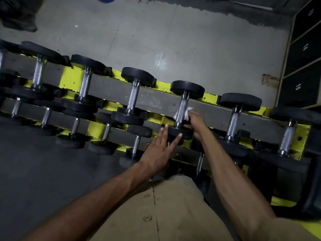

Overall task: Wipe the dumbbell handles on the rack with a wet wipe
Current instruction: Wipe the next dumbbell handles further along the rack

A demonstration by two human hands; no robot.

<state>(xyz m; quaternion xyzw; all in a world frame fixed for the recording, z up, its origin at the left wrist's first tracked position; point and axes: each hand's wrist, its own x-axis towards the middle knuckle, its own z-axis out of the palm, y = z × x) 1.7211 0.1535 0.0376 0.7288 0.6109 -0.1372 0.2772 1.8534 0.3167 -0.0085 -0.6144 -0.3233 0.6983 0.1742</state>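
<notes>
The white wet wipe (187,116) is pressed round the knurled steel handle (181,107) of a dumbbell on the top tier of the yellow rack (73,79), gripped there by the right hand (196,119) with curled fingers. The left hand (159,150) lies flat, fingers straight, on that dumbbell's near head (173,132)

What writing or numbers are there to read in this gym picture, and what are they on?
"15": white, turned sideways, on the lowest black panel of the stacked boxes at the right edge.
Middle black panel above it: a white number, perhaps "14", too blurred to be sure.
Top black panel: a white mark, unreadable.
Black round-ended dumbbells and yellow metal rack: no text visible.
</notes>
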